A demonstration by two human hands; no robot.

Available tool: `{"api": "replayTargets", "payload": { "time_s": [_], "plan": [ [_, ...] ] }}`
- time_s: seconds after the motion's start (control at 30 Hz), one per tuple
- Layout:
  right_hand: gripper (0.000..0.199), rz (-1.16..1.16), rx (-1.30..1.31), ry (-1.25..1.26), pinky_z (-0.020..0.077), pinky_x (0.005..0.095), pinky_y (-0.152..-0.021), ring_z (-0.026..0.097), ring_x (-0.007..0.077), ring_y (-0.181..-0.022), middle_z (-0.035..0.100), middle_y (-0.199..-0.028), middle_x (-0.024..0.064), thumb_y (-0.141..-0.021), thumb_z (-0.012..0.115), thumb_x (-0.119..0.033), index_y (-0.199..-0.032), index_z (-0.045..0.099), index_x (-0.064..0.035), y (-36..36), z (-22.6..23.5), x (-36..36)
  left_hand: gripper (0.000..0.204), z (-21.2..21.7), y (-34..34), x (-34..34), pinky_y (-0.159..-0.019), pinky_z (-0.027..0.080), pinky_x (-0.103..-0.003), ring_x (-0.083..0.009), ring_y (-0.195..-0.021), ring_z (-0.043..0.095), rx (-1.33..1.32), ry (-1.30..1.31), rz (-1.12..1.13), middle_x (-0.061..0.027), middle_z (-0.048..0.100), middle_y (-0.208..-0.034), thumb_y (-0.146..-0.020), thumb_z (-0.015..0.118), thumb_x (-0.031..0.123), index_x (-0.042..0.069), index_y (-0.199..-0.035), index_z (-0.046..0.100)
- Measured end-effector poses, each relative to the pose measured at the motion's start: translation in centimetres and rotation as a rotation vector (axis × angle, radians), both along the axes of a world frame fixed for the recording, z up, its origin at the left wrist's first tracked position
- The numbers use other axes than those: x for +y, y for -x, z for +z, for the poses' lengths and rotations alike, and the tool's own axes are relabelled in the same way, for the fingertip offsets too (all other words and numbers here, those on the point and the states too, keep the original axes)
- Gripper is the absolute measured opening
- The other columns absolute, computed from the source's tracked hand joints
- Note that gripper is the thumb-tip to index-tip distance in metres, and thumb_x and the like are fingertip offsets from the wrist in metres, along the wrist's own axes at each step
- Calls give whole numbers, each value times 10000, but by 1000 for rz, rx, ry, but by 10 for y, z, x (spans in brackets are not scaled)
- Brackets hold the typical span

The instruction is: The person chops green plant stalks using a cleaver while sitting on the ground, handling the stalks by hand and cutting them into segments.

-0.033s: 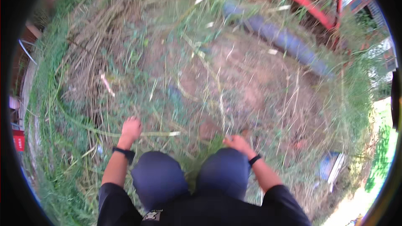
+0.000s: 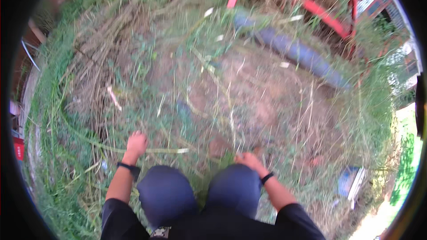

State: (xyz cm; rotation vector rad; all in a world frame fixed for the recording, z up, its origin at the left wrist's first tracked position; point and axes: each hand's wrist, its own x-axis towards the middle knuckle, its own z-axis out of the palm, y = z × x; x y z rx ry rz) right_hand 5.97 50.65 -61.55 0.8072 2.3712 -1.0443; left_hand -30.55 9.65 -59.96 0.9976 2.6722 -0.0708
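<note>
My left hand (image 2: 137, 143) is closed around a long green plant stalk (image 2: 167, 150). The pale cut end of the stalk sticks out to the right of the fist, and its leafy part curves away to the far left. Past my right knee, my right hand (image 2: 250, 161) is closed low over the ground, beside a small tuft of green leaves (image 2: 227, 158). What its fingers hold is blurred and cannot be made out. A reddish-brown patch (image 2: 219, 146) shows just left of the right hand. Both wrists wear black bands.
Dry stalks (image 2: 102, 40) lie heaped at the far left. A dark bluish long roll (image 2: 293, 49) lies at the far right, before a red metal frame (image 2: 324, 15). A blue and white object (image 2: 350, 181) rests at the right. Loose cut stems cover the bare soil.
The whole view has shifted slightly, with the ground and both hands a little lower in the picture. Both hands stay closed in about the same places.
</note>
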Motion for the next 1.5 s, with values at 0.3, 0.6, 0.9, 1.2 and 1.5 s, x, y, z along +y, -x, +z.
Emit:
{"api": "replayTargets", "payload": {
  "time_s": [0.3,0.6,0.9,1.2,1.5],
  "plan": [
    [321,-430,541,656,515,391,-834,678,306,-965,690,-1074,203,-921,596,-262,-1112,630,-7,-87,-56,-30,331,73,30,-11,-947,499,-464,-362,-1128,604,47,138,115,-194,626,-1196,-861,533,255,60,-1078,689],
    [361,41,401,82,536,438,-783,658,437,-915,671,-929,281,-888,592,-329,-968,674,13,-74,-35,-10,273,117,34,17,-895,528,-461,-352,-1070,643,168,157,128,-186,676,-1096,-850,561,232,42,-973,712],
    [515,-290,206,-48,516,481,-847,663,438,-952,680,-983,293,-854,629,-458,-1041,678,19,-58,-25,2,284,141,23,31,-883,527,-466,-340,-1053,633,282,23,182,-173,668,-1101,-826,584,243,50,-1007,686],
    [546,-406,104,33,538,491,-780,682,440,-885,678,-868,301,-854,607,-464,-954,677,68,-90,-62,-19,408,183,54,1,-945,488,-446,-304,-1188,565,358,154,305,-147,591,-1238,-842,643,292,74,-1187,629],
    [354,-188,530,88,510,449,-785,660,377,-940,685,-945,211,-843,633,-341,-996,673,-24,-103,-67,-34,498,140,87,55,-1034,406,-500,-352,-1346,420,399,-182,465,-183,467,-1415,-844,657,290,43,-1256,526]
  ]
}}
